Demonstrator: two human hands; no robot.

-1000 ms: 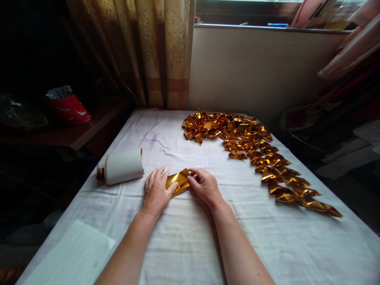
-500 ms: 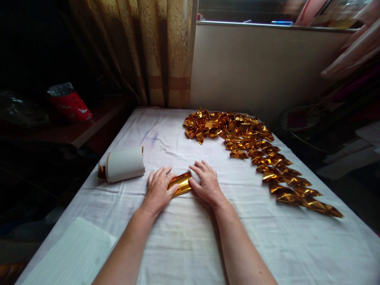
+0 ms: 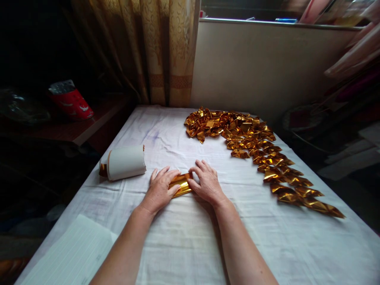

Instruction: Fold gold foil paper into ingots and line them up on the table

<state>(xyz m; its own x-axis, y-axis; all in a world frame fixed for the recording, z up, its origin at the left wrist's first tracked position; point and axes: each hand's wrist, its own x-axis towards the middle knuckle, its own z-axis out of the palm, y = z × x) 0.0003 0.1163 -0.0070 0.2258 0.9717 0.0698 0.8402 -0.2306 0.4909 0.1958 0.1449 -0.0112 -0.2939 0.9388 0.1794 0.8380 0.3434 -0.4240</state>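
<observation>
A folded strip of shiny gold foil paper [image 3: 183, 185] lies on the white cloth between my hands. My left hand [image 3: 160, 189] grips its left end, thumb along the near side and fingers over the far side. At the right end, my right hand [image 3: 207, 183] pinches the strip between thumb and forefinger, its other fingers stretched forward. Parts of both ends are hidden under the hands. To the left of my left hand rests a roll of white-backed paper [image 3: 127, 162], with gold showing at its end.
Many folded gold foil pieces [image 3: 246, 130] form a heap at the back right and trail toward the right edge. A pale lined sheet [image 3: 74, 253] lies front left on the white tablecloth [image 3: 178, 245]. A red container [image 3: 73, 103] stands on a dark side shelf.
My left hand's fingers have shifted slightly right over the far edge of the gold foil strip. My right hand has hardly moved. The whole view has shifted a little.
</observation>
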